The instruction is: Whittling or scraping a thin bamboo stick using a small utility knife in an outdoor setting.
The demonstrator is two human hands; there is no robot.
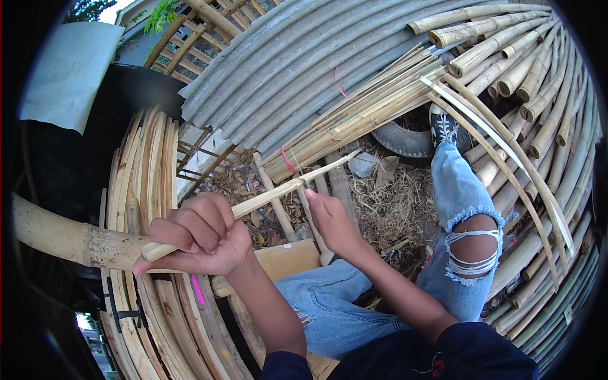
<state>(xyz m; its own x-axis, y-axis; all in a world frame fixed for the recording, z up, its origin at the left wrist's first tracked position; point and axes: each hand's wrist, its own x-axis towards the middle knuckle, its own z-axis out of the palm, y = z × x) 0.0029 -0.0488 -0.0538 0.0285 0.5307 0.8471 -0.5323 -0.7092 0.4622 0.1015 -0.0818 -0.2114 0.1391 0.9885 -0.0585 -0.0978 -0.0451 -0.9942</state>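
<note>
A pale split-bamboo strip (265,202) runs slantwise across the middle, its thin end up and to the right. My left hand (201,233) is closed around its thicker end, palm turned up, with the butt poking out past the fingers. Farther along the strip, my right hand (332,221) is closed, thumb up against a node. A small dark edge shows at that spot; what the right hand grips is mostly hidden behind the fingers and strip.
A thick bamboo pole (82,244) juts in from the left above upright split slats (142,164). Ahead lie a tied bundle of strips (367,117), corrugated sheeting (266,69) and a tire (405,140). Round bamboo poles (538,107) and curved strips (500,142) crowd the right.
</note>
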